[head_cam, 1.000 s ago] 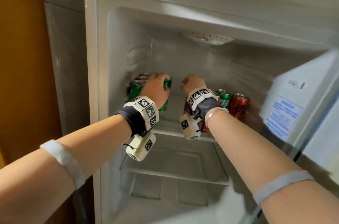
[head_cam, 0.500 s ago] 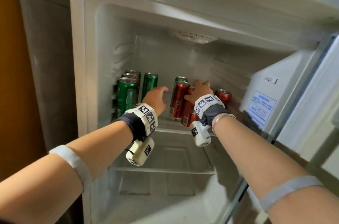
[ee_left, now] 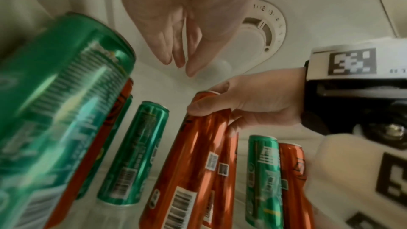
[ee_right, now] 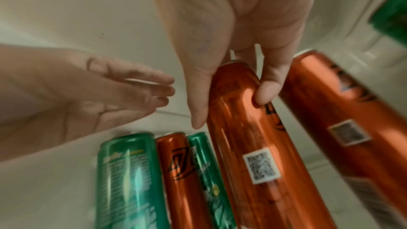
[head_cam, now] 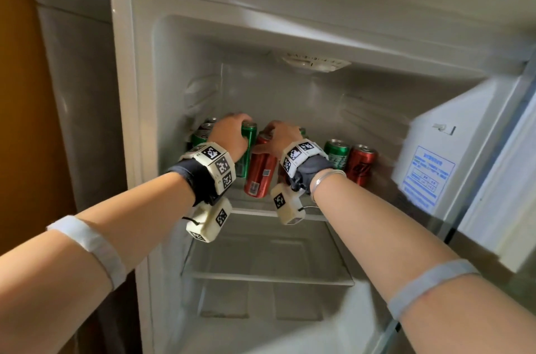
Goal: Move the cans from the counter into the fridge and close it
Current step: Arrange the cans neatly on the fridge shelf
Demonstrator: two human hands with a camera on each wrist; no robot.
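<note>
Red can (ee_right: pixel 246 128) pinched by right fingers (ee_right: pixel 267 93).

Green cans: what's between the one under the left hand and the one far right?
Two red cans stand between them, and the right hand grips the top of one. The left wrist view shows both cans clearly.

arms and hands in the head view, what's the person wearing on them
Both forearms are bare. Each wrist has a dark fabric wrap under a cream band of square black-and-white marker tiles, with a cream camera block bearing similar markers hanging beneath; a thin cable runs off the right block. The right wrist also has a thin silver bangle. A pale strap circles each forearm near the elbow.
</note>
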